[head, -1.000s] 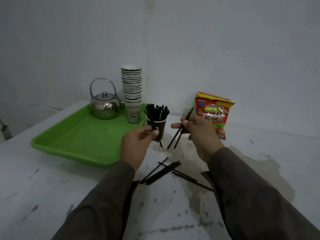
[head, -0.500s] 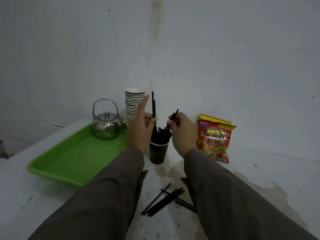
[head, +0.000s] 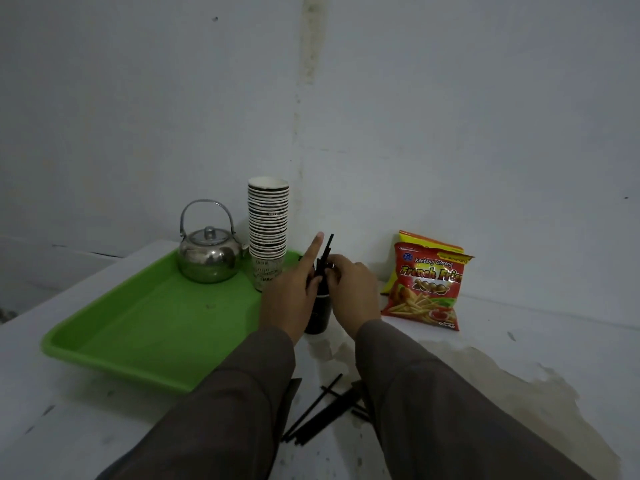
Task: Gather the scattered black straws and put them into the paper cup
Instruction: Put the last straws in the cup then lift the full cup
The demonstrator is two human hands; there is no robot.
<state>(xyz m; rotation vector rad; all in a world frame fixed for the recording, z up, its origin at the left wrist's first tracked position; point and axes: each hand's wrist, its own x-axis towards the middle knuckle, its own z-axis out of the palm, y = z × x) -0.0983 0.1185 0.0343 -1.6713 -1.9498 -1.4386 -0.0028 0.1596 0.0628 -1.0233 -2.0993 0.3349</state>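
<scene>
While my left hand [head: 289, 299] and right hand [head: 349, 289] pinch straws [head: 325, 254] standing in the cup [head: 318, 315] right of the tray [head: 138, 327], loose straws [head: 322, 415] lie near.

Snack bag [head: 426, 289]: "Kentang Goreng", "French Fries", "2000". Cup stack [head: 268, 230] print unreadable.

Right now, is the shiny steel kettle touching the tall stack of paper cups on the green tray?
Apart. The head view shows a strip of white wall between the steel kettle and the cup stack.
</scene>
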